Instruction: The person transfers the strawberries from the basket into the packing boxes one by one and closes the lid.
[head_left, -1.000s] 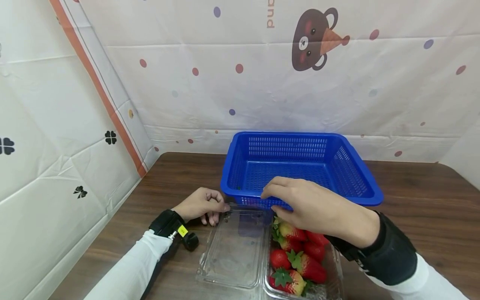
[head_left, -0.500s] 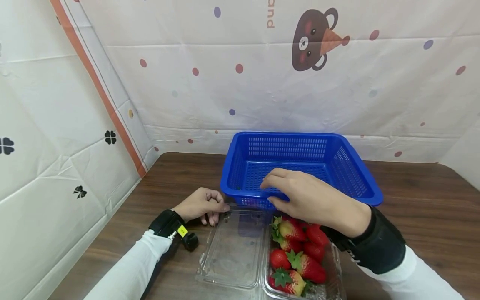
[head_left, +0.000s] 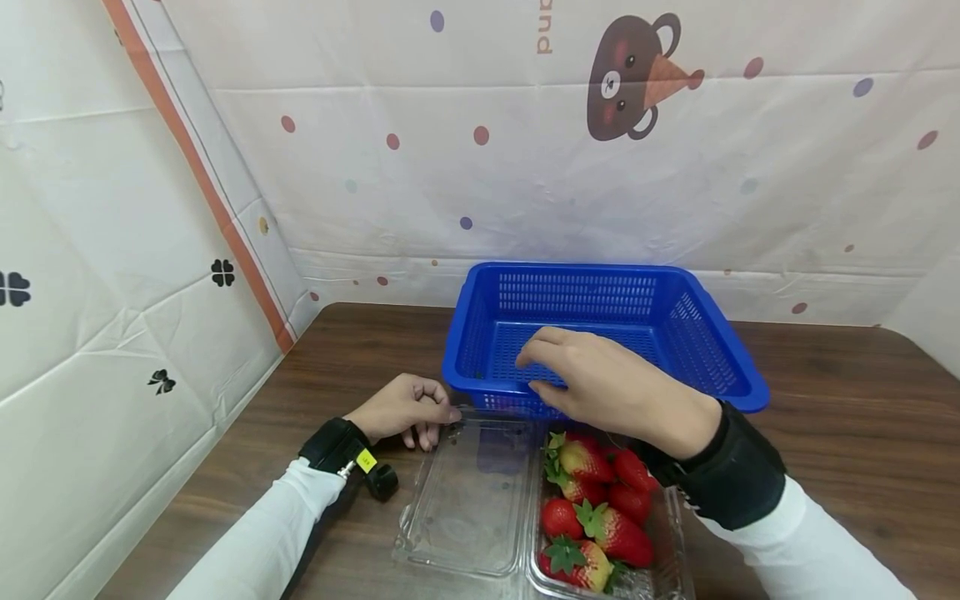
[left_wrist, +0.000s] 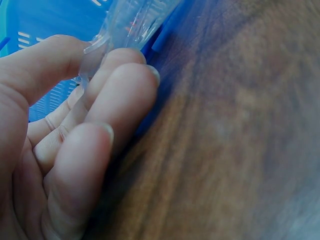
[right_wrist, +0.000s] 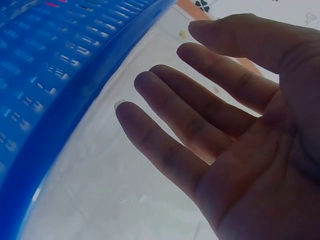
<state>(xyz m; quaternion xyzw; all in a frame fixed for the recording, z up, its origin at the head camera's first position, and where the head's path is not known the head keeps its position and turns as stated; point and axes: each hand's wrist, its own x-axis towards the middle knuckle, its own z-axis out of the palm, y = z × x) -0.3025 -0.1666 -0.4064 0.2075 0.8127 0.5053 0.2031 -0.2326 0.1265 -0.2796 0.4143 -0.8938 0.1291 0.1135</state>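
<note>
A clear plastic clamshell box (head_left: 467,500) lies opened out on the table, its lid flat at the left. In its right half sit several strawberries (head_left: 618,537) with green leaves. My left hand (head_left: 405,412) pinches the far left corner of the lid between thumb and finger; the left wrist view shows the lid's edge (left_wrist: 95,47) there. Over the front rim of the blue basket (head_left: 738,392) hovers my right hand (head_left: 611,387). Its fingers (right_wrist: 185,120) are relaxed and apart in the right wrist view, with nothing between them.
The blue basket stands behind the box, near the cloth wall (head_left: 360,183). A small green bit (head_left: 478,375) lies inside it at the left. The wooden table (head_left: 847,433) extends to both sides.
My right hand has moved up and slightly left, away from the strawberries and over the basket's front rim. The left hand has kept its place on the lid.
</note>
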